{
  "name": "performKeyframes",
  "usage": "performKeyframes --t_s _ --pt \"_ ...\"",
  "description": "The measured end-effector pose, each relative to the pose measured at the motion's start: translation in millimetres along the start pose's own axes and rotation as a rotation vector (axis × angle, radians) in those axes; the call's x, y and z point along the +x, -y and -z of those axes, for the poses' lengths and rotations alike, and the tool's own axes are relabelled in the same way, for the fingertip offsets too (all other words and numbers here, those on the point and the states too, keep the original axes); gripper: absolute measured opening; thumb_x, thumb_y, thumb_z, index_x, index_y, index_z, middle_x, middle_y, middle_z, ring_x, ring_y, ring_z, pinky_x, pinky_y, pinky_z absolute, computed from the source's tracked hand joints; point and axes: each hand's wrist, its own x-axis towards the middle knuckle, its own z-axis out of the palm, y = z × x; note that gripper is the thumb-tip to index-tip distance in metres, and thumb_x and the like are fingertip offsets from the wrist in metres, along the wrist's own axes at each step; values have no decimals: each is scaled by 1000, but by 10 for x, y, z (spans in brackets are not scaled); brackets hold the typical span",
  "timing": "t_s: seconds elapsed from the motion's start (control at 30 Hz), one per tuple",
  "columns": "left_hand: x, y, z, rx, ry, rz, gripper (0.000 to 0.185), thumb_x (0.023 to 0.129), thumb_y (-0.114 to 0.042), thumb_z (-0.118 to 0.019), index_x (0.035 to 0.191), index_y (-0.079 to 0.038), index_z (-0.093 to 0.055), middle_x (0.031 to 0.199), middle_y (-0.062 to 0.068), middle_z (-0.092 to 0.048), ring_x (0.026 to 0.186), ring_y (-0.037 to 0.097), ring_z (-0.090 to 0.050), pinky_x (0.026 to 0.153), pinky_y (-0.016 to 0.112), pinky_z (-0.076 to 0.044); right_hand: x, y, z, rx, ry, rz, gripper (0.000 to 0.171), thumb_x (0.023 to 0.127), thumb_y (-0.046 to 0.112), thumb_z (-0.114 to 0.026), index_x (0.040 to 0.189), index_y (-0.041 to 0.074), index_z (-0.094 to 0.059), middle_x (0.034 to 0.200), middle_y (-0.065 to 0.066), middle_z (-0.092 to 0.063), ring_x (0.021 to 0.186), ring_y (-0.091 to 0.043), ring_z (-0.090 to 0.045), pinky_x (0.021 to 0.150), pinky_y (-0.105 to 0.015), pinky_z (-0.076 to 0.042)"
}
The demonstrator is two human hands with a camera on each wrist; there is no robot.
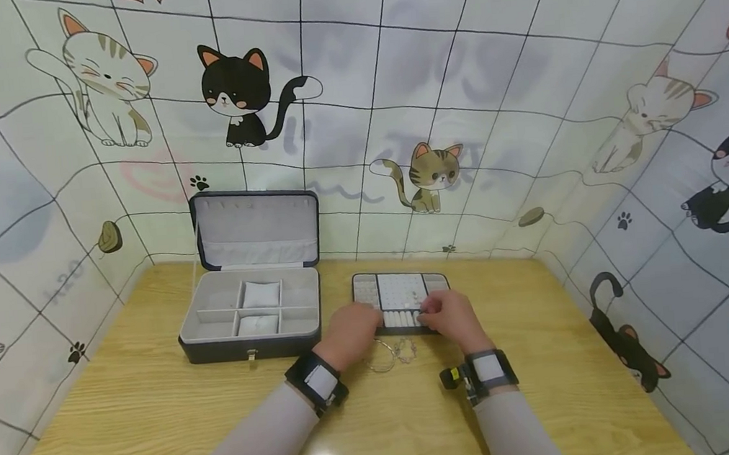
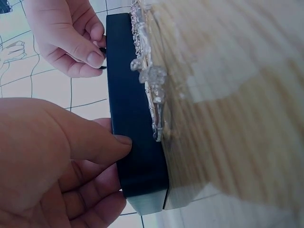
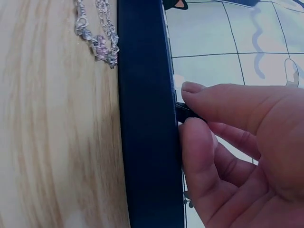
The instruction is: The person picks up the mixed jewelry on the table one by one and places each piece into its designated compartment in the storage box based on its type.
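A shallow jewelry tray with a dark outside and pale lining lies on the table. My left hand grips its near left corner, the thumb lying along the dark front side in the left wrist view. Over the white ring rolls, near the tray's right end, is my right hand. Its thumb and forefinger pinch a small black piece at the tray's top edge; I cannot tell its kind. A silvery bangle and a chain bracelet lie between the hands, before the tray.
Left of the tray stands a dark jewelry box, its lid raised. Two of its compartments hold white cushions. A cat-patterned cloth hangs behind the wooden table and at its sides.
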Motion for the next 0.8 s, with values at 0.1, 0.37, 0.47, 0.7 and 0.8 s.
performKeyframes --t_s 0.1,0.37,0.47,0.7,0.8 --pt "8 -5 -13 5 7 8 14 96 -9 -68 94 -19 -78 87 -3 -74 82 16 -67 72 33 -57 3 -4 -18 -22 -4 2 13 86 16 -86 93 11 -76 81 -5 -67 74 -19 -61 65 -30 -50" --pt "16 -14 -16 8 17 18 14 94 -9 -71 94 -21 -79 85 -5 -73 78 13 -64 69 31 -55 2 13 -56 -83 -42 18 12 86 15 -86 89 10 -75 79 -4 -67 70 -17 -60 62 -28 -48" --pt "20 -11 -28 9 15 19 14 95 -10 -71 93 -21 -78 84 -5 -72 78 13 -64 69 31 -55 1 19 -55 -109 -46 33 13 86 15 -87 88 10 -75 79 -4 -68 69 -17 -59 62 -28 -48" --pt "31 -3 -36 12 27 26 15 95 -9 -70 95 -21 -78 87 -4 -74 80 14 -66 70 32 -56 -5 1 27 -84 17 46 16 84 8 -84 99 7 -79 91 -7 -74 82 -20 -65 71 -32 -55" --pt "29 -5 -36 9 28 24 15 94 -8 -70 94 -21 -78 87 -4 -74 81 15 -66 70 32 -56 -8 -7 47 -58 47 38 19 84 5 -81 103 5 -79 94 -9 -75 84 -21 -66 72 -34 -56"
